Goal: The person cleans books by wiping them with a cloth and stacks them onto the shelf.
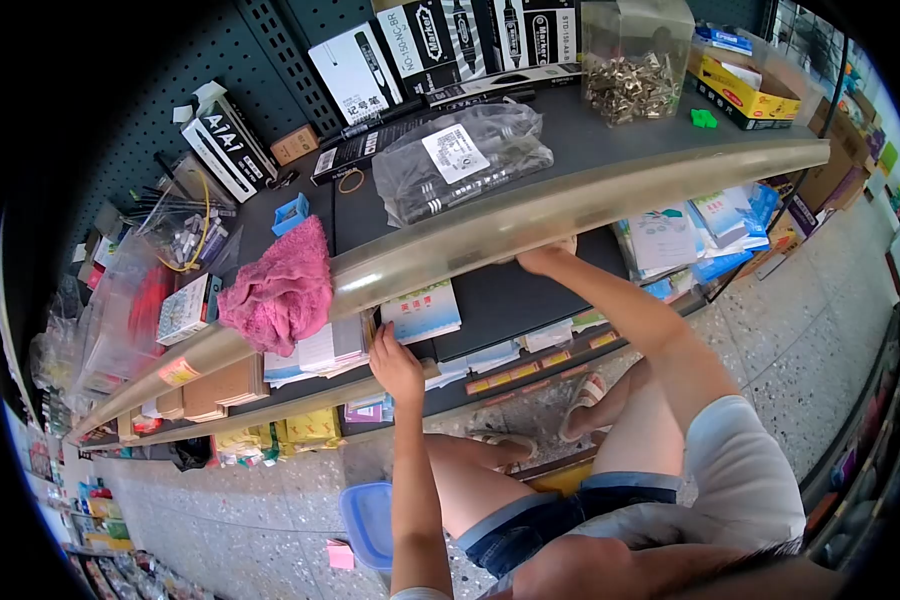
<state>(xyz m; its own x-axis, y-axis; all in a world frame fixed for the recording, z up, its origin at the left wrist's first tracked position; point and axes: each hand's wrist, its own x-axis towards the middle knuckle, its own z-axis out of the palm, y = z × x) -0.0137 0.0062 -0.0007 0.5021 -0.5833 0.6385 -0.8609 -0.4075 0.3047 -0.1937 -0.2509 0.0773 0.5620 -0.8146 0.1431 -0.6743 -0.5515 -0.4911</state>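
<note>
My left hand [397, 367] is at the front of the lower shelf. Its fingers stretch up along the left edge of a stack of notebooks [420, 312] with blue and white covers and seem to touch it. Beside that hand, to the left, lie more notebooks [332, 345] in a pile. My right hand [546, 258] reaches in under the upper shelf's front rail [590, 215], over the dark lower shelf board [530, 300]. Its fingers are mostly hidden by the rail, so I cannot make out what they touch.
A pink cloth [280, 290] hangs over the rail. Above stand marker boxes [355, 72], a bag of pens [460, 160] and a clear bin of metal clips [638, 85]. Booklets [660, 240] lie at the lower right. A blue plastic stool or tub [368, 520] is on the floor.
</note>
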